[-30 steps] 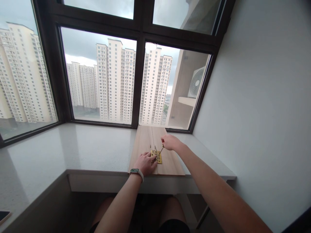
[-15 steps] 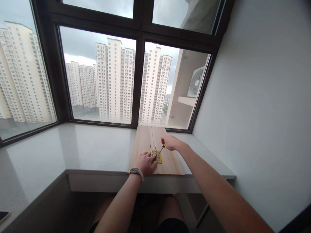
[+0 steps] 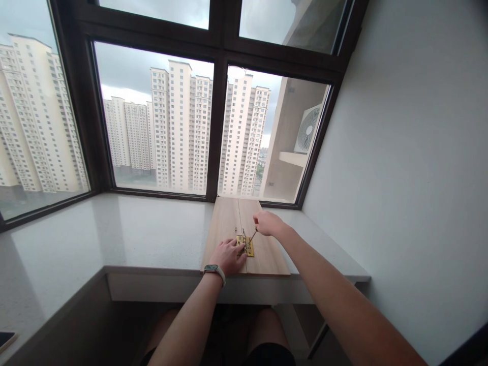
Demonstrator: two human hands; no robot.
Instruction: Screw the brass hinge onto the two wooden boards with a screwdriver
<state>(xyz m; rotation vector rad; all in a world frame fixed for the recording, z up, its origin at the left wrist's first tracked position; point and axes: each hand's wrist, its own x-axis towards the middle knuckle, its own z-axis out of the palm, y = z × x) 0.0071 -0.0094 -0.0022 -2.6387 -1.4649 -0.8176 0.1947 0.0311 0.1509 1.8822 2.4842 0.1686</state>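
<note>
A brass-coloured hinge (image 3: 250, 247) lies across the seam between two light wooden boards (image 3: 267, 254). My left hand (image 3: 229, 255) rests flat on it with fingers stretched out, covering part of its left leaf. Wrapped around the handle of a screwdriver (image 3: 253, 235) is my right hand (image 3: 267, 223), just above and right of the hinge. The slanted shaft points down at the hinge's right leaf; whether a screw sits under the tip is too small to tell. A small screw (image 3: 236, 229) is on the left board, and more small metal pieces (image 3: 243, 231) are near the seam.
The boards lie on a pale stone windowsill counter (image 3: 152, 239), reaching its front edge. Behind is a dark-framed window (image 3: 217, 127). A white wall (image 3: 400, 152) rises on the right. The corner of a dark flat object (image 3: 5, 339) shows at the lower left.
My right hand has turned slightly around the screwdriver, so its yellow handle is now mostly hidden. My left hand and the hinge stay in place.
</note>
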